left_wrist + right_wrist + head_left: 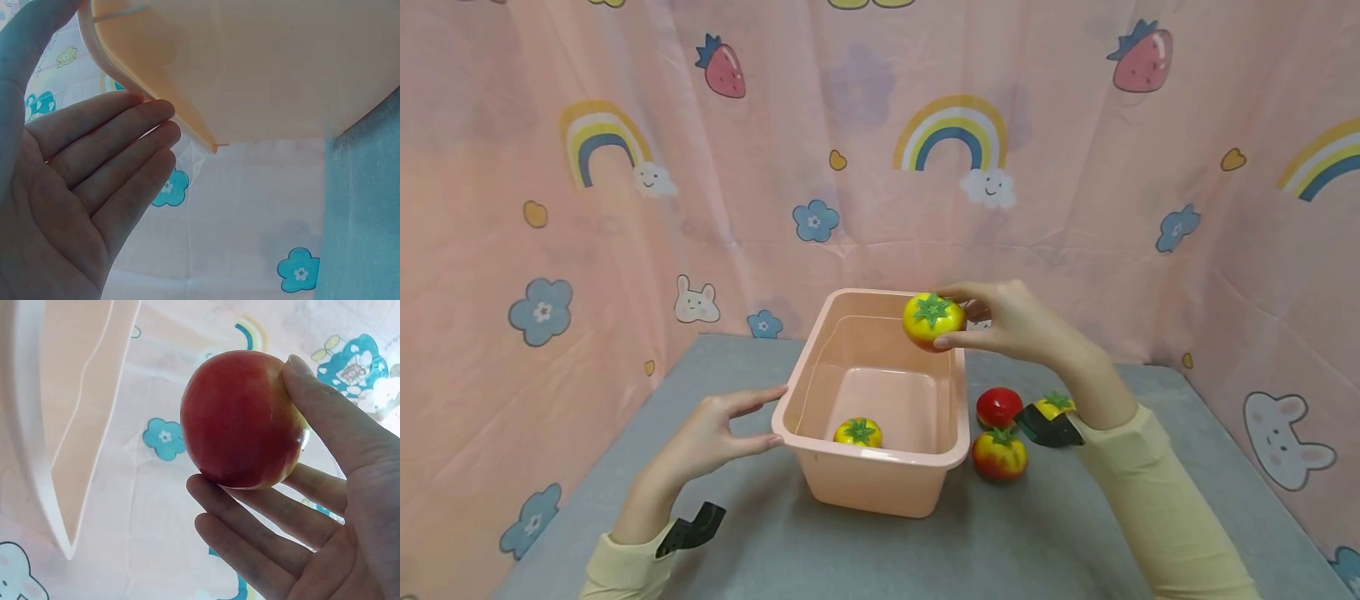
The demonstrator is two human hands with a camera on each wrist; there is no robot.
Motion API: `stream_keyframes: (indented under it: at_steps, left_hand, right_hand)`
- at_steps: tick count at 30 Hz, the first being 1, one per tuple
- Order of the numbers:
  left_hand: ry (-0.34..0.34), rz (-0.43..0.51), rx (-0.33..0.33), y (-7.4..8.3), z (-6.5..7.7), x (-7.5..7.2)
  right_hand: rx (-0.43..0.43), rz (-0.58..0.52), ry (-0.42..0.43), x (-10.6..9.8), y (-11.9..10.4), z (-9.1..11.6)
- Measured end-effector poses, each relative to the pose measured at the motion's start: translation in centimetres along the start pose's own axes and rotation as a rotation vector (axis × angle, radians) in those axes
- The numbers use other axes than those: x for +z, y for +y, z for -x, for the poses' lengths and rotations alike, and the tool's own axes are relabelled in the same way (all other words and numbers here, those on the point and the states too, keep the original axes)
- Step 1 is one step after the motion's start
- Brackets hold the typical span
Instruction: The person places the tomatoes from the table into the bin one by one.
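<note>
My right hand [1000,321] holds a yellow-and-red tomato [933,321] with a green star-shaped top, over the right rim of a pink plastic bin [880,459]. In the right wrist view, the tomato's red underside [240,422] shows between thumb and fingers. My left hand [718,429] touches the bin's near left corner, its fingers [119,125] mostly straight along the rim. Inside the bin, near its front wall, sits another yellow tomato [858,432].
Right of the bin on the grey table [760,533] are a red round fruit [998,407], a red-and-yellow tomato [1000,457] and a yellow one [1055,405], partly hidden by the black wrist mount [1048,427]. A pink patterned curtain [880,208] hangs behind.
</note>
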State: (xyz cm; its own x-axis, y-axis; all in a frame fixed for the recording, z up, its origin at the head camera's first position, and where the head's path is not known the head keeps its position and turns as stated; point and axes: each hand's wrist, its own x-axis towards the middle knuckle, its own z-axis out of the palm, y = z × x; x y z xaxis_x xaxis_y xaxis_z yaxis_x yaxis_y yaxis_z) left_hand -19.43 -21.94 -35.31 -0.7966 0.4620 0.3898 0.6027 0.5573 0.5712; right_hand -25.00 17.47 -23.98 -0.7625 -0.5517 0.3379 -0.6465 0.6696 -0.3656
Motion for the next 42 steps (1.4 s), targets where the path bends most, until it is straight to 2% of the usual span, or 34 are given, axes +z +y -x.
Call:
stream_keyframes:
  at_steps: [9,16,27,42]
  left_hand:
    - [0.001,-0.008,0.006,0.1,-0.1,0.1]
    - [-0.004,-0.006,0.002,0.2,-0.2,0.2]
    - [-0.001,-0.008,-0.007,0.2,-0.2,0.1]
    - [0.004,-0.022,0.002,0.2,-0.1,0.1]
  right_hand:
    - [-0.020,-0.024,-0.008,0.2,-0.4,-0.9]
    - [-0.027,-0.050,-0.014,0.5,0.1,-1.1]
    - [-0.005,-0.051,0.005,0.4,0.8,0.0]
    - [0.073,-0.075,0.019,0.7,2.0,2.2]
